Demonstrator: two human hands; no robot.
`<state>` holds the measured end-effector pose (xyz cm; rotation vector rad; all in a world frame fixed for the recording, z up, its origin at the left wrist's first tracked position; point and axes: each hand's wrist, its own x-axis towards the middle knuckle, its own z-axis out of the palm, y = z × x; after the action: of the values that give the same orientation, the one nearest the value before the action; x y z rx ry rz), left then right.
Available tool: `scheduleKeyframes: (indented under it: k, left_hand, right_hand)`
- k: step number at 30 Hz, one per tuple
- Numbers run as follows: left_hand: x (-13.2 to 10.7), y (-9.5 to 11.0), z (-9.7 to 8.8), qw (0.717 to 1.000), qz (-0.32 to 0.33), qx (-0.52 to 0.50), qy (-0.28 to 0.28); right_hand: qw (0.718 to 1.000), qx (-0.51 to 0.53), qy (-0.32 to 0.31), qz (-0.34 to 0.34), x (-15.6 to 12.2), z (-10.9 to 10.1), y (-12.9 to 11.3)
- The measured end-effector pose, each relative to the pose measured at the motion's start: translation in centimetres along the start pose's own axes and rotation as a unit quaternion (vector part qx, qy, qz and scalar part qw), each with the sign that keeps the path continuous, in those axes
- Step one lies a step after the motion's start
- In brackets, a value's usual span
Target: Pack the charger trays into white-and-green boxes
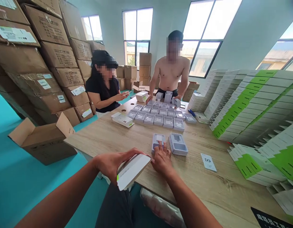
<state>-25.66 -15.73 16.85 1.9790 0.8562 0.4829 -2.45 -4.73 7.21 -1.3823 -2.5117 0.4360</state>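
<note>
My left hand (112, 164) grips a white box with a green edge (133, 171), tilted above the near table edge. My right hand (162, 161) rests its fingers on the near side of an open grey-lilac box (158, 141), and I cannot tell whether it grips it. Just to the right lies a similar open box (178, 144). Farther along the wooden table (127, 136) stand several open boxes in rows (158, 115).
Stacks of white-and-green sleeves (256, 104) fill the right side of the table, with a small white card (208, 162) before them. A person in black (103, 93) and a shirtless person (170, 68) work at the far end. Cardboard cartons (53, 69) are piled at left.
</note>
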Motion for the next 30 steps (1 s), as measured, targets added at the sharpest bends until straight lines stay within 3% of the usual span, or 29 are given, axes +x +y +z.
scheduleKeyframes:
  k: [3, 6, 9, 12, 14, 17, 20, 24, 26, 28, 30]
  left_hand:
    - [-0.9, -0.7, -0.5, 1.000, -0.029, 0.001, 0.010]
    - [-1.2, -1.7, -0.9, 0.999, -0.042, -0.023, 0.011]
    - [-0.8, -2.3, -1.1, 0.997, -0.052, -0.055, 0.003]
    - [0.2, -2.8, -1.0, 0.996, -0.063, -0.063, -0.012]
    - [0.9, -2.9, -0.8, 0.996, -0.073, -0.040, -0.024]
    - [1.9, -2.8, -0.6, 0.996, -0.078, -0.009, -0.039]
    - [2.3, -2.2, -0.4, 0.996, -0.085, 0.007, -0.034]
    - [2.8, -1.3, 0.0, 0.993, -0.096, 0.066, -0.021]
    - [3.5, -1.0, 0.5, 0.996, -0.071, 0.046, -0.020]
    - [4.2, -0.7, 1.0, 0.999, -0.025, -0.033, -0.028]
    - [4.9, -0.3, 1.6, 0.990, 0.022, -0.135, -0.042]
  right_hand:
    - [1.000, -0.013, -0.001, 0.003, -2.5, 0.6, 0.0]
    - [0.998, 0.034, 0.031, -0.042, -6.3, -0.9, 0.8]
    - [0.987, 0.101, 0.054, -0.116, -10.3, -4.8, 1.6]
    - [0.965, 0.108, 0.038, -0.234, -13.1, -9.5, 1.5]
    - [0.953, 0.104, 0.020, -0.285, -13.7, -12.0, 0.9]
    - [0.944, 0.109, 0.008, -0.312, -13.3, -14.1, 0.0]
    - [0.948, 0.100, 0.003, -0.303, -12.6, -14.6, -0.5]
    - [0.956, 0.085, 0.025, -0.278, -11.7, -13.3, -1.8]
    - [0.945, 0.109, 0.094, -0.292, -11.0, -12.0, -2.5]
    - [0.919, 0.158, 0.195, -0.305, -10.3, -10.7, -2.9]
    - [0.902, 0.209, 0.242, -0.290, -10.0, -9.5, -2.6]
